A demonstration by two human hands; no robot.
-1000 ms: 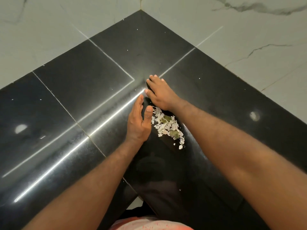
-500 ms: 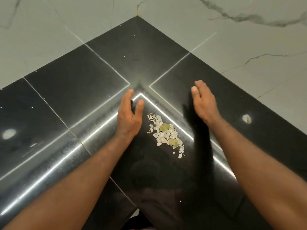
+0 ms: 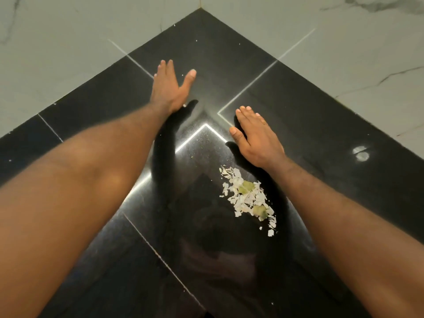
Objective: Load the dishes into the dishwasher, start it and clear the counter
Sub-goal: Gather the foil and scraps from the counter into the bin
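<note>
Counter [image 3: 309, 115]: black, glossy, meeting in an inner corner under pale marble walls [image 3: 68, 42].
Scraps [image 3: 249, 199]: small heap of white flakes with a few green bits, lying on the counter toward its near edge.
Left hand [image 3: 171, 88]: flat, fingers spread, empty, toward the far corner.
Right hand [image 3: 258, 137]: flat, fingers together, empty, just beyond the scraps.

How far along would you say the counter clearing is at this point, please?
Done: the scraps sit gathered in one pile on the black counter; no dishes in view. In hand: left hand and right hand are open and empty, beyond the pile. Left: removing the pile and scattered specks. The dishwasher is out of view.
</note>
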